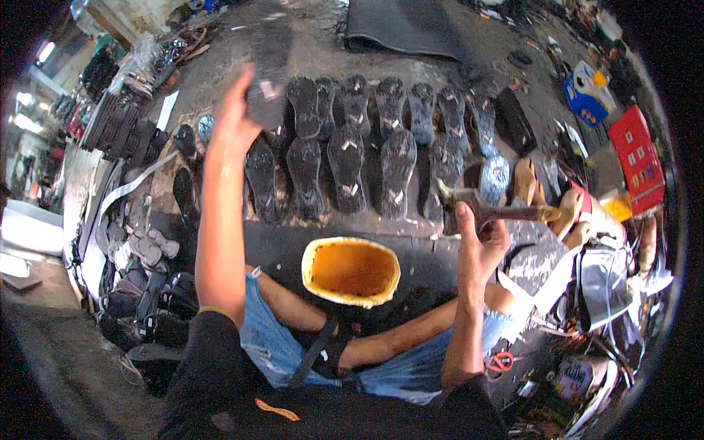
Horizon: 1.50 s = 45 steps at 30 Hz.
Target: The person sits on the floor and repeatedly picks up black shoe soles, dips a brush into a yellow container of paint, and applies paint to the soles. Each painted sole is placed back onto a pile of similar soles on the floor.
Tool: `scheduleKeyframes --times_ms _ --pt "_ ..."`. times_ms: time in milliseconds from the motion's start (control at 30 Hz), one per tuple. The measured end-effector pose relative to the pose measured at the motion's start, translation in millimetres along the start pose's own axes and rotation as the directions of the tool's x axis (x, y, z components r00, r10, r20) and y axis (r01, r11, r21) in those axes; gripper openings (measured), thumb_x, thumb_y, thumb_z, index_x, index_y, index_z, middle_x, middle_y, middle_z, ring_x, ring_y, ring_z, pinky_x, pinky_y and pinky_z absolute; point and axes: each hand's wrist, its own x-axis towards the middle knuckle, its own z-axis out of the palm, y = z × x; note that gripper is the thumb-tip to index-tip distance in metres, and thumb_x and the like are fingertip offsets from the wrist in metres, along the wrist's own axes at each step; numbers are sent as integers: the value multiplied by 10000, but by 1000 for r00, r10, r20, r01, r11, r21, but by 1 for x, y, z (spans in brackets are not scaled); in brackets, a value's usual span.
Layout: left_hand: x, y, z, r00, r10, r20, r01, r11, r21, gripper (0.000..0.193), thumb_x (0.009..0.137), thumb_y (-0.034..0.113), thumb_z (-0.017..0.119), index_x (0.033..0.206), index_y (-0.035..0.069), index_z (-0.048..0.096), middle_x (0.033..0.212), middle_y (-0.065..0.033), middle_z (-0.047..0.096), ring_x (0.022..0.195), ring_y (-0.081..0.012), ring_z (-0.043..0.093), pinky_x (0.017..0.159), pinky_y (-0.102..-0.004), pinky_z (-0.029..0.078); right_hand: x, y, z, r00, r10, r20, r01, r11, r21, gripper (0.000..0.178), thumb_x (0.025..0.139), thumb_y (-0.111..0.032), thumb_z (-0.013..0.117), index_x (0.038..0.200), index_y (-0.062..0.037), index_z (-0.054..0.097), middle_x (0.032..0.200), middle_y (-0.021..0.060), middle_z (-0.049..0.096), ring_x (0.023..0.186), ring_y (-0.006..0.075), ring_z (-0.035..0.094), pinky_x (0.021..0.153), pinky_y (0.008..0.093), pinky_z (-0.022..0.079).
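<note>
My left hand [233, 121] reaches far forward, its fingers closed on the edge of a dark sandal sole [265, 103] that is smeared by motion. Rows of glossy black soles [346, 165] with short pale strap ends lie just right of it. In front of my chest my right hand [482, 246] grips a flat brush [480, 209]; its handle points right and its tip hangs over the near row at the right. Between the soles and my crossed legs stands a tub [308, 282] of amber, glue-like liquid, with a crusted pale rim.
A dark folded sheet [400, 33] lies at the back. Wooden shoe lasts [526, 183], a red box [636, 161] and a blue-and-white box [589, 92] are on the right. Red-handled scissors [500, 362] rest by my right forearm. Dark footwear parts [150, 308] pile up at my left.
</note>
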Motion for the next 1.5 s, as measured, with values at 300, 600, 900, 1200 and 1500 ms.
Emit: scheduleKeyframes --times_ms 300,600,900,1200,1500 --pt "205 -245 -29 896 -435 -83 387 861 -330 254 1116 228 485 1282 101 629 1168 -121 721 1019 -306 724 909 -574 595 16 80 6 976 205 73 -188 962 -198 311 933 -244 815 1035 40 739 893 20 719 805 101 598 751 296 484" --pt "-146 -122 -17 987 160 6 -158 963 220 185 993 170 702 1087 16 744 997 -77 765 892 -128 711 740 -317 572 8 123 -24 991 46 129 2 939 -345 591 1079 -442 573 1387 58 631 1425 255 626 1309 323 596 1143 432 443" --pt "-471 88 -223 410 783 -468 745 8 666 270 888 288 833 977 56 729 881 -115 761 767 -243 714 706 -407 543 -55 23 19 941 -264 212 328 868 -373 350 995 -281 746 1108 50 749 1064 150 774 947 219 723 864 359 585" --pt "-453 -48 -240 542 516 -664 806 -95 584 464 865 553 789 912 92 815 837 -193 761 808 -434 720 755 -523 561 -111 33 35 708 -258 658 593 723 -354 163 909 -152 815 1017 -35 778 901 137 772 790 258 745 732 359 573" --pt "-459 -30 -297 487 535 -690 863 -172 476 441 894 519 762 975 86 764 990 -194 765 961 -444 723 832 -560 562 -67 47 -23 949 -98 300 188 940 -286 236 1030 -211 650 989 21 646 862 54 677 764 115 574 713 302 496"
